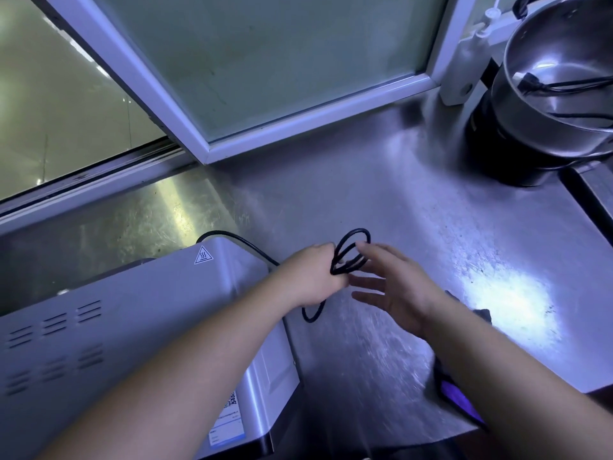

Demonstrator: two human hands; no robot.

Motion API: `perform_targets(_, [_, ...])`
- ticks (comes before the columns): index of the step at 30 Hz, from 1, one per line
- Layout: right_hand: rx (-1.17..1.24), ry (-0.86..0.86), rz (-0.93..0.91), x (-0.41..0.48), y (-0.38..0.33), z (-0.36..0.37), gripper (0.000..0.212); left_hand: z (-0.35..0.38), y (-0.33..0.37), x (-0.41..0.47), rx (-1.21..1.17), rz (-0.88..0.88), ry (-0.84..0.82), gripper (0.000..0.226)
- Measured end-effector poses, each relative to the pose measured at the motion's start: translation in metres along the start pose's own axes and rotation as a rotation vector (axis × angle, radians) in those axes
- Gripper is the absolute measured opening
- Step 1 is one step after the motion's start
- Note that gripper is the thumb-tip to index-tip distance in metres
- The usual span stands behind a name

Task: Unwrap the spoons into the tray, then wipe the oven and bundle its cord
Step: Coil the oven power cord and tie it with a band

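The silver oven (139,327) sits at the lower left of the steel counter, its vented top toward me. Its black cord (351,250) runs from behind the oven to the right and is gathered into several loops. My left hand (311,277) grips those loops in a fist, and one loop hangs below the hand. My right hand (394,287) hovers just right of the loops with its fingers spread, the fingertips close to the cord. A dark purple cloth (454,390) lies on the counter under my right forearm.
A steel pot (557,104) holding a black cable stands on a black base at the far right. A white-framed glass window (265,68) rises behind the steel counter (414,210). The counter's front edge runs along the lower right.
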State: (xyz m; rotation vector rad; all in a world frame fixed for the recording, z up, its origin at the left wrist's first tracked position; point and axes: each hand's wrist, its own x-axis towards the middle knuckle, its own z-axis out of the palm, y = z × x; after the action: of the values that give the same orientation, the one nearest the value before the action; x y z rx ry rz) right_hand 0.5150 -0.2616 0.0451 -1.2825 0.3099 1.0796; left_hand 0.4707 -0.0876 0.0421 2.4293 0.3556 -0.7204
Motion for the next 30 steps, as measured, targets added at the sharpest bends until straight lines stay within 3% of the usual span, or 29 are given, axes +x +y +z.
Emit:
perform_targets(6, [0.039, -0.005, 0.011, 0.028, 0.045, 0.024, 0.039, 0.012, 0.000, 0.010, -0.071, -0.167, 0.075, 0.014])
perform_targets(11, [0.070, 0.089, 0.021, 0.059, 0.062, 0.028, 0.021, 0.003, -0.003, 0.004, -0.007, -0.148, -0.056, 0.025])
perform_targets(13, [0.031, 0.117, 0.032, 0.073, 0.066, 0.028, 0.024, -0.010, -0.007, -0.001, 0.009, -0.169, -0.044, 0.048])
perform_targets(15, [-0.005, 0.137, 0.065, 0.086, 0.072, 0.031, 0.028, -0.030, -0.011, -0.012, -0.063, -0.155, 0.082, 0.059])
perform_targets(20, [-0.138, 0.146, 0.216, 0.113, 0.088, 0.041, 0.021, -0.075, -0.026, -0.058, -0.234, -0.085, 0.429, 0.047])
perform_targets(23, [-0.212, 0.171, 0.248, 0.124, 0.091, 0.049, 0.012, -0.077, -0.041, -0.084, -0.217, -0.060, 0.510, 0.043])
perform_targets(30, [-0.358, 0.223, 0.189, 0.136, 0.097, 0.074, 0.028, -0.055, -0.064, -0.112, -0.100, 0.078, 0.667, 0.032])
